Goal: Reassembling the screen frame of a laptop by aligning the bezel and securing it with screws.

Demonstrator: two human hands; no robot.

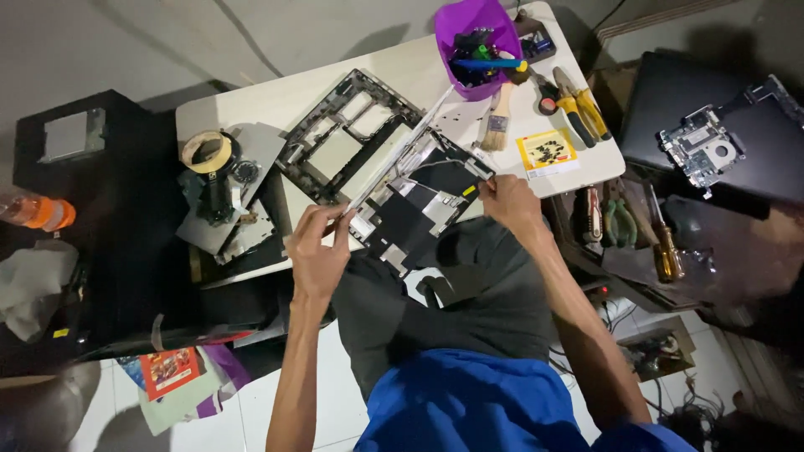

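A stripped laptop chassis [414, 201] lies at the near edge of the white table [276, 100], between the two hands. The left hand [318, 247] pinches its near-left corner with closed fingers; the right hand [509, 201] grips its right edge, fingers curled shut on it. Just behind lies a black keyboard frame [347, 134]. Farther back stand a purple tool cup [476, 46], a paintbrush [499, 113] and yellow-handled pliers [582, 105]. A tape roll [207, 151] sits at the left. The floor is pale tile.
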